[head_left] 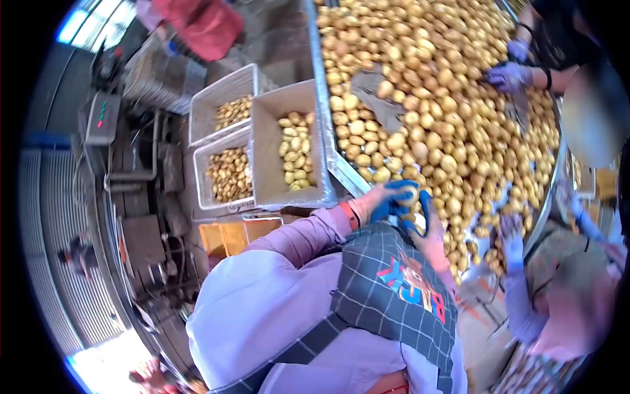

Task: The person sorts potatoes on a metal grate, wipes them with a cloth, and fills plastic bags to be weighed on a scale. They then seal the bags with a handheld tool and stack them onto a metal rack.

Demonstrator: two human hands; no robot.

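A large heap of yellow potatoes (446, 125) covers the metal-edged sorting table (320, 85). My left hand (392, 200), in a blue glove, is at the heap's near edge with its fingers curled round a potato (409, 192). Just to its right, my right hand (425, 222), also blue-gloved, has its thumb and fingers apart beside potatoes between the two hands. Whether it touches one is hard to make out. A torn grey-brown piece (379, 98) lies among the potatoes further up.
Left of the table stand a tall bin of potatoes (269, 164) and two white crates (198, 174) (197, 118). A co-worker's purple-gloved hands (508, 75) reach in at the upper right. Another co-worker's gloved hand (511, 236) is at the lower right edge.
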